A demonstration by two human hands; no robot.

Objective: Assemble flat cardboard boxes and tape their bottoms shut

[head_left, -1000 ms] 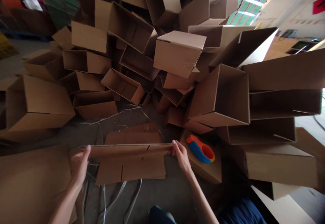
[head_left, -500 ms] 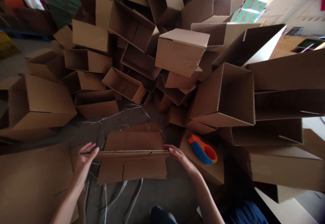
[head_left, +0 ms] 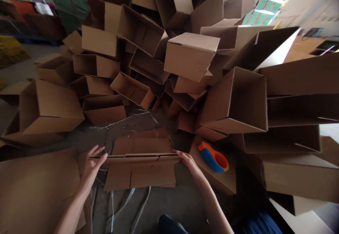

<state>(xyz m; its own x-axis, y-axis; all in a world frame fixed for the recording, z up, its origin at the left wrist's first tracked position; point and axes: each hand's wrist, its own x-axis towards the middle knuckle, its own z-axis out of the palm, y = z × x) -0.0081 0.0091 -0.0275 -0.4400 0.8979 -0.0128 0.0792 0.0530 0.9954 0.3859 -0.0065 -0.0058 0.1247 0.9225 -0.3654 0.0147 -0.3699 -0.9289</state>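
Observation:
A flattened cardboard box (head_left: 140, 170) is held up on edge above the floor between my two hands. My left hand (head_left: 94, 163) presses against its left end, with the fingers partly spread. At the right end, the fingers of my right hand (head_left: 189, 163) are hooked over the top edge. More flat cardboard (head_left: 141, 144) lies on the floor just behind it. A blue, orange and red tape dispenser (head_left: 213, 157) rests on a low box (head_left: 219, 181) just right of my right hand.
A tall heap of open, assembled cardboard boxes (head_left: 190, 55) fills the space ahead and to the right. Flat cardboard sheets (head_left: 34, 188) lie at the lower left. Loose plastic strapping (head_left: 124, 202) trails across the grey floor (head_left: 174, 202). My knees show at the bottom edge.
The flat box has tipped from facing me to nearly edge-on, its top edge dropping slightly. My left-hand fingers have spread open; my right hand shifted lower along the right end.

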